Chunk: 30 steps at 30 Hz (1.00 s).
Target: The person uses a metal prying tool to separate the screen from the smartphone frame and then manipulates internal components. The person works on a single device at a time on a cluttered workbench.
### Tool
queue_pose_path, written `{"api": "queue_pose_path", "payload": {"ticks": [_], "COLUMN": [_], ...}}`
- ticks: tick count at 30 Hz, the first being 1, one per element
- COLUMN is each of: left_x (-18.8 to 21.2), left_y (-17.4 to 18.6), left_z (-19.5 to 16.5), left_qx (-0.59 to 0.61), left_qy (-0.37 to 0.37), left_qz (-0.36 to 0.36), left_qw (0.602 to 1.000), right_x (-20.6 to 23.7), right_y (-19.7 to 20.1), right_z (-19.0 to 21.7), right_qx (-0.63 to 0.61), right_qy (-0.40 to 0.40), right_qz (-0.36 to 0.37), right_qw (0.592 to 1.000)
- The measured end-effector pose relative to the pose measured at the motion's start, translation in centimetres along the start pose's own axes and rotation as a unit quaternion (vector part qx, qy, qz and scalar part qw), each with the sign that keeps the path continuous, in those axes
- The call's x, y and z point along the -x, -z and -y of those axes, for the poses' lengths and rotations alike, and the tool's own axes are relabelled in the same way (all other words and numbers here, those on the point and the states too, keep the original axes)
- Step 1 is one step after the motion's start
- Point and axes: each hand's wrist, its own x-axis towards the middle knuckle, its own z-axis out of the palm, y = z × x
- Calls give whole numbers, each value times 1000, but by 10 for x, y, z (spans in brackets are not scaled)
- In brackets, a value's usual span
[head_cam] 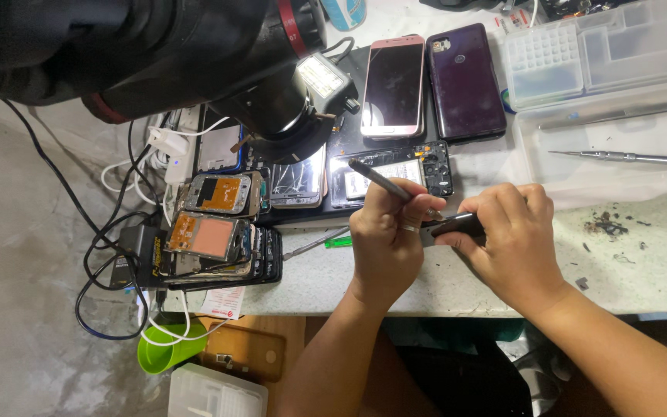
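Phone repair workshop: dismantled phones (218, 224), screwdriver (627, 157).

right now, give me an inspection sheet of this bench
surface: pale worktop, dark debris specks at right
job's things: grey tool in left hand; small dark part in right hand
clutter: pink phone and purple phone lying flat; opened phone; stack of phone frames; clear trays; red-tipped screwdriver; green-handled screwdriver
fingers: both hands closed, left fingers wrap the tool
cables: black cables and white cables hang off left edge
surroundings: black microscope overhead; green cup below
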Motion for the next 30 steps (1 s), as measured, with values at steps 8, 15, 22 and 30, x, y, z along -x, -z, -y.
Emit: {"api": "queue_pose_path", "payload": {"ticks": [8,15,22,30], "left_x": [0,-1,-4,-3], "left_y": [0,2,3,2], "left_z": [2,-1,1,2], "left_qx": [-4,28,14,-13], "left_qy": [-14,24,13,-6], "left_qz": [-2,-10,22,28], "left_qw": [1000,999,1000,999], "right_x": [1,0,1,1], "right_y": [0,0,1,0], "right_z": [0,2,2,3], "right_qx": [-1,-6,-2,3], "right_qy": [2,1,-1,0], "right_qz": [0,-9,-5,-5], "right_qw": [1000,1000,1000,1000]}}
